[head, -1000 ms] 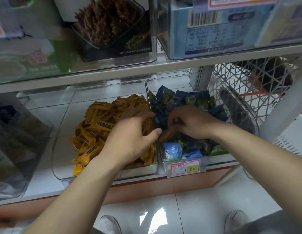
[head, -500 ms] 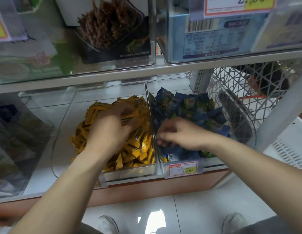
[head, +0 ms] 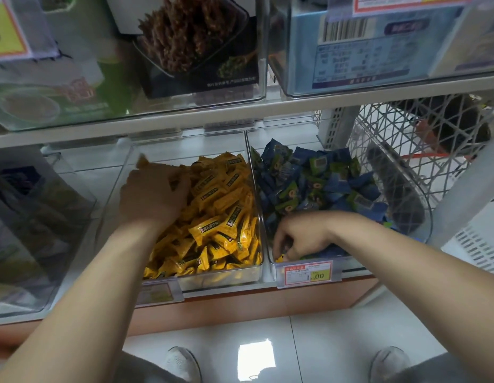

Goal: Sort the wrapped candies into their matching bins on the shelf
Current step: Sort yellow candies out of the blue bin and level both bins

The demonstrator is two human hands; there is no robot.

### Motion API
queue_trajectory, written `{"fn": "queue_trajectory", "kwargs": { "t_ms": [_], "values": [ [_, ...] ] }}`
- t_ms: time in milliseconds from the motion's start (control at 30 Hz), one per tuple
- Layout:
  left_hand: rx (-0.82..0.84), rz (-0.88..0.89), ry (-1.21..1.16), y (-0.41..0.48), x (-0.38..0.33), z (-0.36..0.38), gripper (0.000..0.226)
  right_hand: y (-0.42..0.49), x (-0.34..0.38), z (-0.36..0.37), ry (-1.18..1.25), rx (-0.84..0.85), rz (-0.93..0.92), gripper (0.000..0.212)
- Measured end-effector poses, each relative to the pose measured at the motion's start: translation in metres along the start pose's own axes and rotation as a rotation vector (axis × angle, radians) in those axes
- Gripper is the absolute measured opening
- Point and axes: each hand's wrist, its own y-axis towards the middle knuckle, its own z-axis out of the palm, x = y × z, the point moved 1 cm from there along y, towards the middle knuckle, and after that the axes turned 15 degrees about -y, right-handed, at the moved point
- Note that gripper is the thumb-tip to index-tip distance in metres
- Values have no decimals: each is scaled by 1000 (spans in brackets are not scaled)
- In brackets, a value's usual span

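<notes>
A clear bin (head: 221,279) holds a heap of yellow wrapped candies (head: 221,217). To its right, a second clear bin (head: 359,262) holds blue and green wrapped candies (head: 317,178). My left hand (head: 154,194) lies palm down on the back left of the yellow heap, fingers curled, with a yellow candy (head: 142,161) sticking out past them. My right hand (head: 298,236) reaches into the front left corner of the blue bin, where its curled fingers pinch a stray yellow candy (head: 279,258).
A price tag (head: 308,273) hangs on the blue bin's front. A white wire basket (head: 400,150) stands to the right and a clear bin of dark packets (head: 38,217) to the left. Boxed goods (head: 193,45) fill the upper shelf close overhead. My shoes are on the tiled floor below.
My left hand went from the divider to the back left of the yellow bin. My right hand drew back from the blue heap down to that bin's front left corner.
</notes>
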Motion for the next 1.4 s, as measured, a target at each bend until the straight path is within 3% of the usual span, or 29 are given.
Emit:
{"fn": "queue_trajectory", "kwargs": {
  "t_ms": [67, 133, 200, 300, 367, 467, 633, 733, 867, 1067, 1300, 1400],
  "values": [
    [-60, 94, -115, -7, -10, 0, 34, -1, 2, -2, -12, 23, -9, 30],
    [-19, 170, -266, -18, -26, 2, 42, -1, 4, -3, -32, 57, -24, 33],
    [156, 182, -357, -31, -40, 10, 59, 0, 5, -3, -55, 65, -20, 29],
    [381, 232, -151, -47, -51, 28, 80, 2, 3, -1, -107, 17, 2, 13],
    [379, 298, -34, -50, -52, 32, 80, 1, 1, 0, -114, -24, 6, 11],
    [373, 292, -66, -48, -51, 31, 77, -3, -3, 0, -78, -72, -5, 10],
    [393, 283, -64, -49, -52, 30, 76, -7, -9, 0, -48, 37, -29, 32],
    [393, 280, -66, -50, -53, 29, 75, -5, -12, 2, -161, 15, 14, 21],
    [385, 292, -67, -50, -54, 28, 73, -3, -11, 6, -216, -167, 44, 11],
    [380, 287, -86, -49, -54, 29, 72, -9, -11, 7, -77, -403, 31, 20],
    [351, 277, -129, -47, -56, 28, 66, -34, -20, -14, 466, -610, 24, 11],
    [317, 270, -127, -48, -61, 31, 65, -38, -20, -18, 568, -662, 57, 8]
  ]
}}
